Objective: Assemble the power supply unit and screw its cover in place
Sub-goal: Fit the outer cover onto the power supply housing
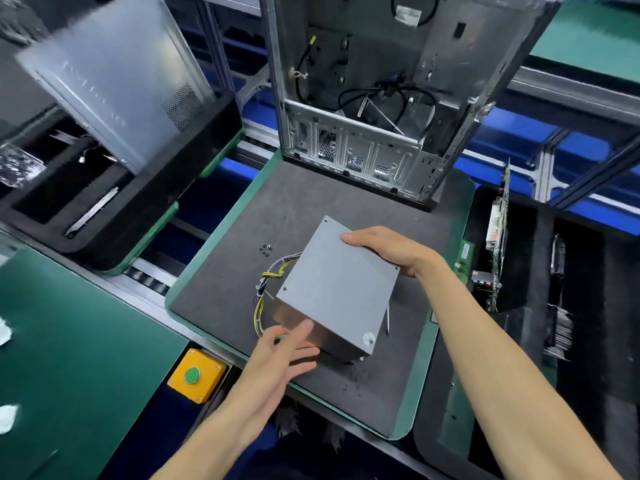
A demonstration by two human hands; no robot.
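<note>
We are seeing a plain matte grey metal power supply box (337, 289) trailing a bundle of yellow, black and purple wires (268, 289). It is sitting on a speckled dark grey mat with a green border (221, 216). A yellow switch box with a round green button (195, 375) is showing below it. Behind, an open silver-grey steel computer case (381, 98) is holding black cables, over blue conveyor panels (512, 133).

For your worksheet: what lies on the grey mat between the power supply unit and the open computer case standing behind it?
In the head view, that stretch of grey mat between power supply unit and computer case is bare; the small screws lie off left.
</note>
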